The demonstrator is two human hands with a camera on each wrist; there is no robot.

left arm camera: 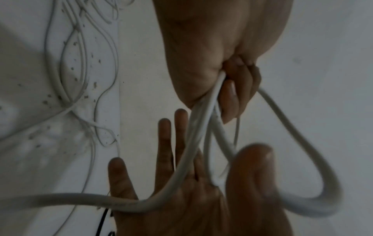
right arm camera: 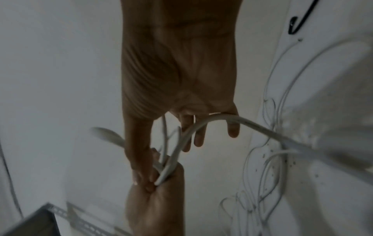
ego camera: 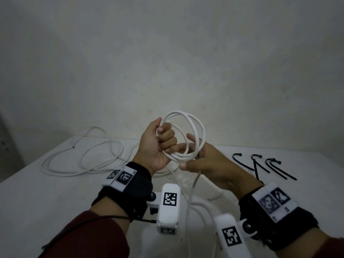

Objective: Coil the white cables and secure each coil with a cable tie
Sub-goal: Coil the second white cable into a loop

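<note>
Head view: coil held upright between your hands

Your left hand has its fingers curled round the gathered strands of the white cable coil, gripping the bundle at its lower left edge. The loops stand upright above both hands, the ring facing you, its long axis roughly vertical. Your right hand meets the coil's bottom from the right, fingers mostly straight and spread, the strands running across them; its thumb lies just beside your left hand. A loose tail of the same cable drops from the bundle between your wrists toward the tabletop. Left of your left hand, another white cable lies in slack loops. Right of your right hand lie several black cable ties, their hooked ends pointing away from you.
</note>
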